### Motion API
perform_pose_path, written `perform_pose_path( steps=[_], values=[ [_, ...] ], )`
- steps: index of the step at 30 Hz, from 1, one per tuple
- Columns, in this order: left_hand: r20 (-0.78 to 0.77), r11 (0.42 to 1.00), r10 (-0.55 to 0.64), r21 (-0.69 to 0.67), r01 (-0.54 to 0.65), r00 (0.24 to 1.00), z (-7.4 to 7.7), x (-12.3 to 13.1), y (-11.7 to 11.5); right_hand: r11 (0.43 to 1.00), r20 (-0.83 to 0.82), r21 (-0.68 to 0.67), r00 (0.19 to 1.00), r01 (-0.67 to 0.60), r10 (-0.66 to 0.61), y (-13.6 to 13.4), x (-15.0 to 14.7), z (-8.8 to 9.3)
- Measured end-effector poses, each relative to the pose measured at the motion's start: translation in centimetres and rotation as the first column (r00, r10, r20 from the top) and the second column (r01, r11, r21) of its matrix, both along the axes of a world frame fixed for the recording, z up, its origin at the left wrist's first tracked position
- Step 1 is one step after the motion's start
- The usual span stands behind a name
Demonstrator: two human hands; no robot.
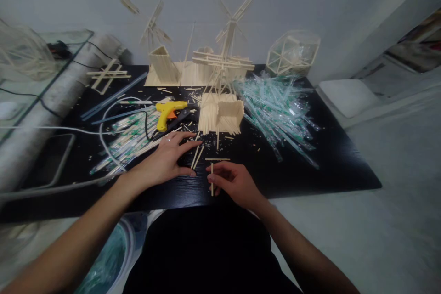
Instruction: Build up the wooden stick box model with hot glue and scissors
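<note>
Between the thumb and fingers of my right hand (234, 183) a short wooden stick (212, 183) is pinched, pointing away from me at the table's front edge. Another short stick (217, 159) lies crosswise just beyond it. My left hand (174, 154) is spread low over the table with nothing in it, its fingers apart near two loose sticks (198, 155). Past both hands sits a model building (229, 115) made of sticks, with a box-like part on its base. A yellow glue gun (168, 114) rests on its side beyond my left hand.
Plastic-wrapped stick bundles (282, 110) are heaped at the right, and more wrapped sticks (127, 140) lie at the left under a white cord. Stick windmill models (163, 66) stand along the wall. A bucket (113, 257) holding plastic wrappers is below the table.
</note>
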State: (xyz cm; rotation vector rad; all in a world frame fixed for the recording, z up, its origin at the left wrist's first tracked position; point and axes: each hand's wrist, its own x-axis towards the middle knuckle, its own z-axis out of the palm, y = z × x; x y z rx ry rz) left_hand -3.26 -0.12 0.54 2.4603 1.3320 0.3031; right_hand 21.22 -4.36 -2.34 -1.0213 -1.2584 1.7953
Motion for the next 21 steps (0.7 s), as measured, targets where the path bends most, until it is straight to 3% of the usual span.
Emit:
perform_pose_path(
  steps=[4, 11, 21],
  values=[
    [-0.02, 0.998, -0.051, -0.025, 0.05, 0.999, 0.3, 0.6, 1.2, 1.0, 0.009, 0.016, 1.0, 0.002, -0.002, 0.0, 0.0, -0.2],
    [0.076, 0.997, -0.076, -0.02, 0.078, 0.994, 0.3, 1.4, 0.7, 0.999, 0.016, 0.037, 0.999, 0.037, -0.038, 0.1, 0.0, -0.2],
    [0.033, 0.977, -0.196, -0.077, 0.198, 0.98, 0.5, -0.2, 2.5, 0.998, 0.005, 0.043, 0.999, 0.047, -0.048, 0.2, -0.1, 0.0]
  ],
)
